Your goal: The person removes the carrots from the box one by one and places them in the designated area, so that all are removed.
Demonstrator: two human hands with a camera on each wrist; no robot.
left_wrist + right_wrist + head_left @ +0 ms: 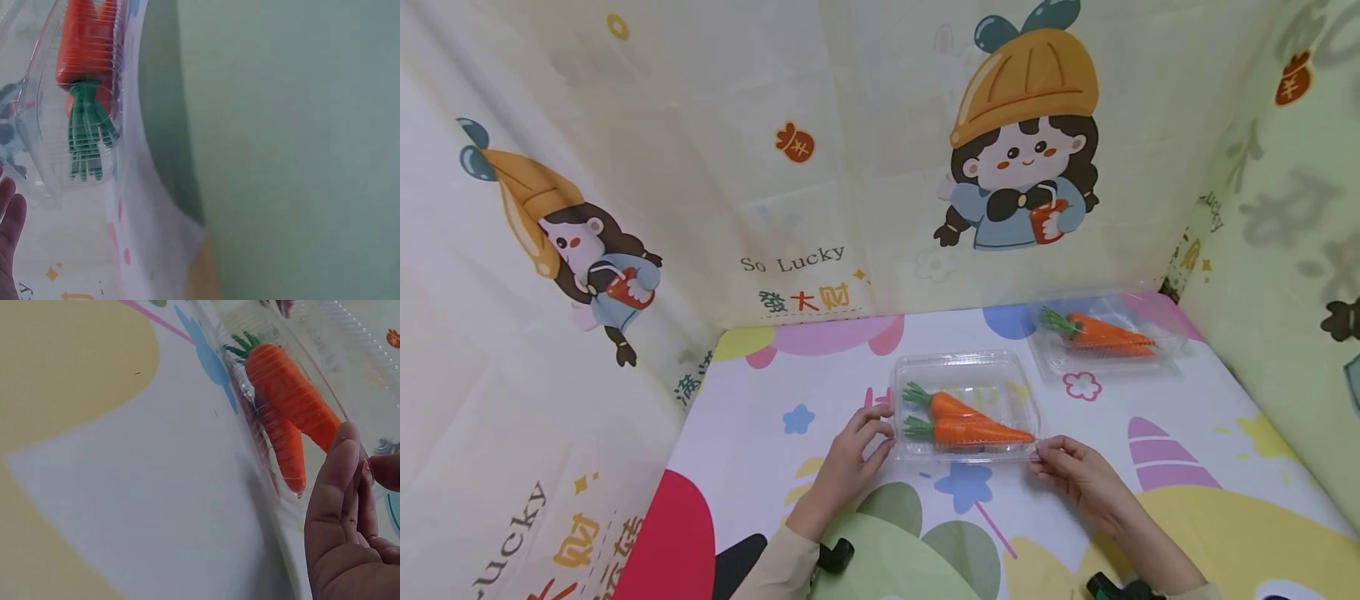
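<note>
In the head view, a clear plastic clamshell box (962,362) lies on the table with two orange carrots (955,408) inside, their green tops to the left. At the box's left side is my left hand (853,454), its fingertips right at the edge. The left wrist view has those fingers (11,215) relaxed beside the clear wall. My right hand (1078,479) pinches the box's front right corner between thumb and fingers. Close up in the right wrist view, the fingers (337,487) grip the rim by the carrot tips (297,484).
Another clear box (1052,358) holding carrots (1108,333) sits at the back right of the table. A brightly printed cloth (745,450) covers the table. Cartoon-printed curtains (865,192) stand at the back and along both sides.
</note>
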